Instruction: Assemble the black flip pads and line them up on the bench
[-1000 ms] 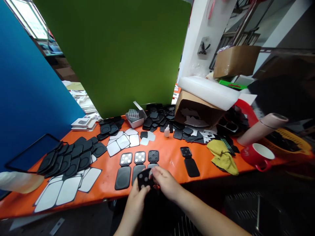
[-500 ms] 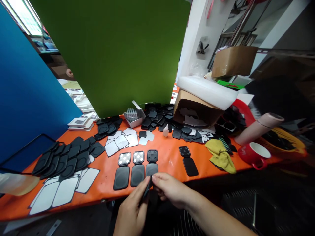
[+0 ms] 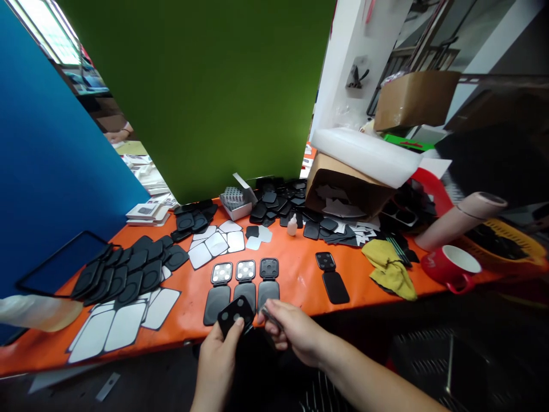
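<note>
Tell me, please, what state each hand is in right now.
Left hand: closed on a black piece with round spots.
Right hand: closed on a small greyish item, identity unclear.

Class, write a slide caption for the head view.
Left hand holds a dotted black panel, right hand a small grey piece.

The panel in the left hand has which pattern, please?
Round grey spots on a black panel; head view.

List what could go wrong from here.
The black piece in the left hand is held near the front edge of the table; a slip could drop it. The small grey item pinched in the right hand might fall too. The red mug near that edge could get knocked.
</note>
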Tool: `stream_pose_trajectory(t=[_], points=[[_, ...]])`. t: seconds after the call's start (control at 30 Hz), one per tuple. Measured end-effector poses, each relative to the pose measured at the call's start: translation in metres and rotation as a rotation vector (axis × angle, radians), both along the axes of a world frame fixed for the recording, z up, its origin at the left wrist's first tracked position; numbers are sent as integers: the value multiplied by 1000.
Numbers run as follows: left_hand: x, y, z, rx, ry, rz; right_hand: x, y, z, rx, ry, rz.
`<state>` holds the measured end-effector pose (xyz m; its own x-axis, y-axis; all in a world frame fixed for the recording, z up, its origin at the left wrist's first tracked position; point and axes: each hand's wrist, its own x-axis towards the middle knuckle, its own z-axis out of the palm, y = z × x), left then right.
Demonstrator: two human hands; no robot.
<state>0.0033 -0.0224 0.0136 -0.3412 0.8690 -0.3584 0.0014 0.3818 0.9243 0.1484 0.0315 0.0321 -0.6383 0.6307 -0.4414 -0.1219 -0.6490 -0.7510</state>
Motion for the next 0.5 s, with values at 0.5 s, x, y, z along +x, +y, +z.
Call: stream_pose_trajectory(t=[0.5], points=[[14,-22,2,456,350,-186,7,-10,2,-355,157,40]])
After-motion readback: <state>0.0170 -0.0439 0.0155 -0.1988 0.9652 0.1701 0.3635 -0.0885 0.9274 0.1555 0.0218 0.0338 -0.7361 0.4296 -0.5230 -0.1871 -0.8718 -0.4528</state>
